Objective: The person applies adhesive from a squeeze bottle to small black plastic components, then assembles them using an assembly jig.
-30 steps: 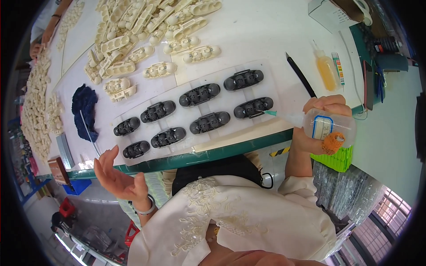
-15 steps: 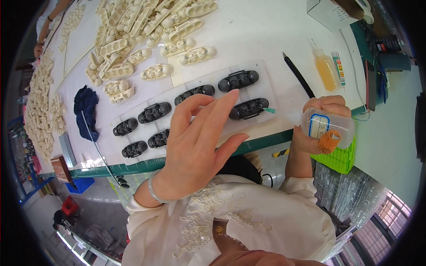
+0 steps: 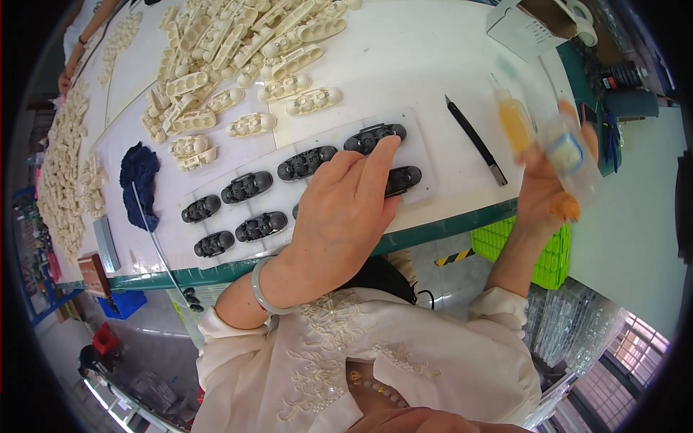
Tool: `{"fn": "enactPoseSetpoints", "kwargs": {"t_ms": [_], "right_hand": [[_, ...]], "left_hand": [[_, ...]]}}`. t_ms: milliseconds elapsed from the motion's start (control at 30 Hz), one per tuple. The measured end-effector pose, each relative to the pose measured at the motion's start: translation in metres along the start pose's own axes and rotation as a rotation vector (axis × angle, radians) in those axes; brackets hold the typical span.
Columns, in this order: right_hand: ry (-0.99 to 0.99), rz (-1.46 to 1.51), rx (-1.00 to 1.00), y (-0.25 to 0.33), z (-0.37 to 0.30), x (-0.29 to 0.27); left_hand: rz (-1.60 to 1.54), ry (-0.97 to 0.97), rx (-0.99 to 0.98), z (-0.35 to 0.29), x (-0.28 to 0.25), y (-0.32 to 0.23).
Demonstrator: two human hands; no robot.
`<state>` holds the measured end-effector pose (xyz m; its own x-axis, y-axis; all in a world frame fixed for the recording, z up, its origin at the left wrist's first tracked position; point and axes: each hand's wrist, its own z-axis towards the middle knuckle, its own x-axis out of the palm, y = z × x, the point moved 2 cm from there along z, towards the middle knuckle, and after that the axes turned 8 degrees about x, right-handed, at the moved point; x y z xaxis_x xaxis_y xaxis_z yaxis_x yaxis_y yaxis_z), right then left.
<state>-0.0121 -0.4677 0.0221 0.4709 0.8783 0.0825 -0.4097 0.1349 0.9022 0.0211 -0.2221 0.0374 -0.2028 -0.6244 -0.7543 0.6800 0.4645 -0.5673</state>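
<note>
My left hand (image 3: pixel 343 198), a bracelet on its wrist, reaches over a white tray (image 3: pixel 426 144) with fingers stretched out and nothing seen in them. Its fingertips are at the black oval parts (image 3: pixel 375 137) on the right end of the tray, though I cannot tell whether they touch. Several more black parts (image 3: pixel 247 186) lie in two rows; the hand covers some. At the table's right edge my right hand (image 3: pixel 538 173), smeared by motion, is closed round a clear plastic bottle (image 3: pixel 581 169) with a blue-edged label. An orange finger cover (image 3: pixel 564 207) shows on that hand.
A black pen (image 3: pixel 476 141) and a yellow liquid bottle (image 3: pixel 514 123) lie on the right. Cream parts (image 3: pixel 216 43) are heaped at the back, near a dark blue cloth (image 3: pixel 138 180). An open white box (image 3: pixel 523 32) stands far right; another person's arm (image 3: pixel 76 58) shows far left.
My right hand and the bottle have swung away from the tray, its green tip lifting from the black part toward the back right. My left hand has moved right, its thumb drawn in.
</note>
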Motion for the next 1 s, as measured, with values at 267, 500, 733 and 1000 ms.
{"fn": "enactPoseSetpoints", "kwargs": {"t_ms": [267,500,733,1000], "right_hand": [[0.33,0.1,0.227,-0.019,0.069,0.034],[0.403,-0.219,0.053,-0.061,0.124,0.075],[0.388,-0.409,0.182,-0.112,0.139,0.057],[0.301,-0.434,0.192,-0.068,0.11,0.018]], "left_hand": [[-0.006,0.068,-0.043,0.006,-0.004,0.001],[0.042,-0.019,0.005,-0.005,-0.018,-0.003],[0.279,-0.433,-0.361,-0.088,-0.1,0.028],[0.588,-0.416,-0.879,-0.203,-0.159,0.111]]}}
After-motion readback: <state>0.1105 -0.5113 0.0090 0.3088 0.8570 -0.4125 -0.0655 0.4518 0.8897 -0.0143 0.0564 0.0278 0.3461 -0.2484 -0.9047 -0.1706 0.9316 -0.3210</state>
